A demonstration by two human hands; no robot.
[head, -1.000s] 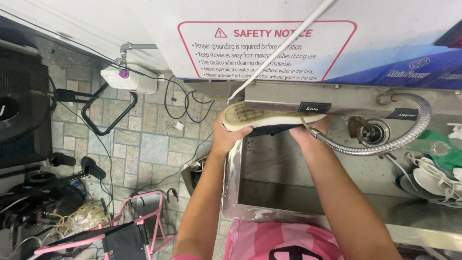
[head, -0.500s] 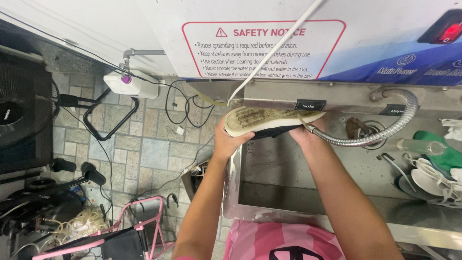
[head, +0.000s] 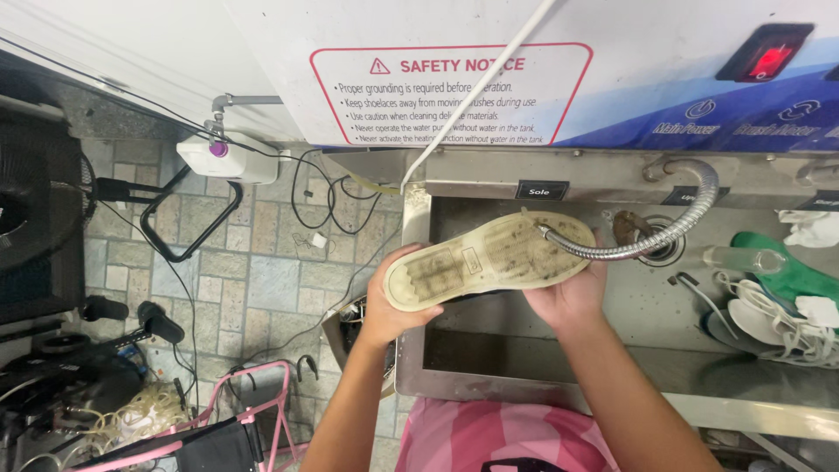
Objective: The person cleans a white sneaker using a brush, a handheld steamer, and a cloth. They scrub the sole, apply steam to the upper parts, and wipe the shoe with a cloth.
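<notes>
I hold a shoe (head: pixel 489 262) sole-up over a stainless steel sink (head: pixel 524 350). Its pale, dirty sole faces me. My left hand (head: pixel 389 306) grips the heel end at the left. My right hand (head: pixel 568 293) supports the toe end from below. The tip of a flexible metal hose (head: pixel 629 246) rests on the sole near the toe; whether my right hand also holds it I cannot tell.
A white machine panel (head: pixel 454 52) with a red-bordered notice and a lit red switch (head: pixel 765 52) stands behind the sink. A white shoe with laces (head: pixel 769 323) and a green item (head: pixel 782 262) lie at the right. Cables, a pink frame (head: pixel 253 411) and a black fan (head: pixel 35 227) crowd the tiled floor at the left.
The shoe has come down and toward me from under the machine's edge, and its sole now tilts fully into view. The hose tip moved with it.
</notes>
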